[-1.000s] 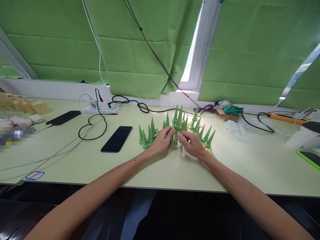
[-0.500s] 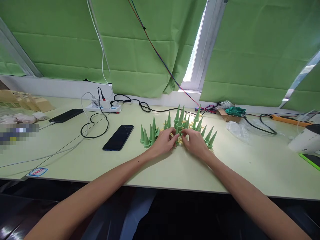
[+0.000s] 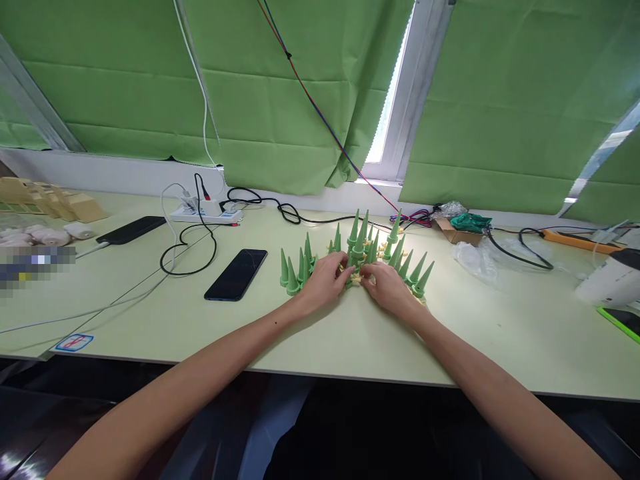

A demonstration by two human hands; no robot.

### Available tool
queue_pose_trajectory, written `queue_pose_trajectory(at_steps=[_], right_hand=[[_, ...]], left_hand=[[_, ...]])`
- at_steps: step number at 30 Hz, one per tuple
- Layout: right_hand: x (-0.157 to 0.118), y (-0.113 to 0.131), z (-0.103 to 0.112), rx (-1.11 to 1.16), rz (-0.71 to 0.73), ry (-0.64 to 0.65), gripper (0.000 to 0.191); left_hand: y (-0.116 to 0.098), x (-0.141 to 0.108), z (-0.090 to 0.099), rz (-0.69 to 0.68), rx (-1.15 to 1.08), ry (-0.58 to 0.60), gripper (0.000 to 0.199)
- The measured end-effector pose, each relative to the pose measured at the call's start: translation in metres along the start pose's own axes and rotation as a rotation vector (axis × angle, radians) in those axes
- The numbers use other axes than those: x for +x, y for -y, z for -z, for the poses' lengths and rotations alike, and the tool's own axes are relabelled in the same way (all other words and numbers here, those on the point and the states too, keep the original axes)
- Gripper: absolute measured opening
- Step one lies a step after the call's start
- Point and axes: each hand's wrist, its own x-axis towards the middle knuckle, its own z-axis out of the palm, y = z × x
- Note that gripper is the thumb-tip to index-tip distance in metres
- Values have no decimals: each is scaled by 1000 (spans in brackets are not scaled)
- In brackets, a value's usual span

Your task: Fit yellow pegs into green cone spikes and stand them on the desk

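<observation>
A cluster of green cone-shaped spikes (image 3: 358, 243) with collared bases stands on the table in front of me, most of them point up. Small pale yellow pieces (image 3: 388, 251) lie among them. My left hand (image 3: 326, 280) is closed, its thumb and fingers on a green spike at the front of the cluster, partly hidden by the fingers. My right hand (image 3: 389, 285) meets it from the right with its fingertips pinched together. What sits in that pinch is too small to make out. More green spikes (image 3: 420, 280) stand or lean just beyond the right hand.
A black phone (image 3: 236, 275) lies left of the spikes, another phone (image 3: 131, 230) farther left. Behind are a white power strip (image 3: 213, 215) and looping black cables (image 3: 290, 212). To the right are clear plastic wrap (image 3: 475, 260), a small cardboard box (image 3: 457, 231) and a white device (image 3: 611, 280).
My right fingertips have shifted slightly down and left, near a pale yellow piece. My left hand has moved very little, and the cluster of spikes stays in place.
</observation>
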Motion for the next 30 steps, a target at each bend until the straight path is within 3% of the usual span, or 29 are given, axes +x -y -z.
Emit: queue_pose_trajectory(at_steps=[10,22,30], right_hand=[[0,0,-1,19,4,-2,13],[0,10,6,317,-28,-239,10],[1,13,6,411,-49,-258,14]], left_hand=[[-6,-1,3,2,-13,-14,22],[-5,0,4,18,34,-12,23],[-6,-1,3,29,-8,-39,19]])
